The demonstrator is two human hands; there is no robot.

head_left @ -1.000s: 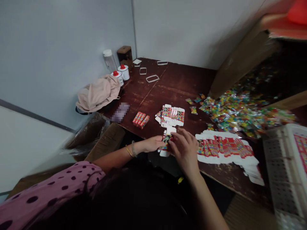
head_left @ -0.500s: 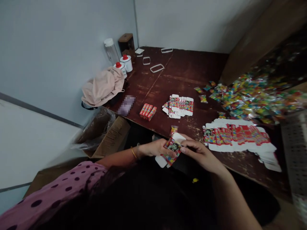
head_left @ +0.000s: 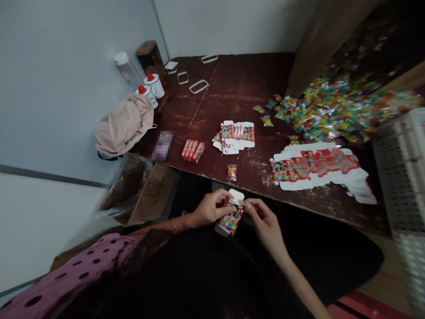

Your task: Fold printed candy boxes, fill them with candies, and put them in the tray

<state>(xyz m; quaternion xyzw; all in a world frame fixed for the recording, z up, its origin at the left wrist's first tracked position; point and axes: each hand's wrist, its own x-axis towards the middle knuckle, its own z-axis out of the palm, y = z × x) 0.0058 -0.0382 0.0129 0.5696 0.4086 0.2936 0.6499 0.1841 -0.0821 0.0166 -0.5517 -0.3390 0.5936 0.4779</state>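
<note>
My left hand is closed around a small red printed candy box, fingers on its left side and thumb across its front. The box's white top flap stands up and its lower end points toward me. My right hand pinches at the upper right edge of the same box; its fingertips partly hide that corner. Just beyond the hands, a wrapped candy lies near the table's front edge. Farther back is a small pile of flat printed boxes, with several filled-out little red boxes to its left.
A long fanned row of flat cartons lies at right, below a heap of wrapped candies spilling from a big carton. A white basket stands far right. Pink cloth bag, lidded mugs and a clear bottle are at left.
Both hands have drawn the box off the table edge toward me. The box, flatter before, now looks opened out. The wrapped candy by the edge has come into view, and the camera has shifted.
</note>
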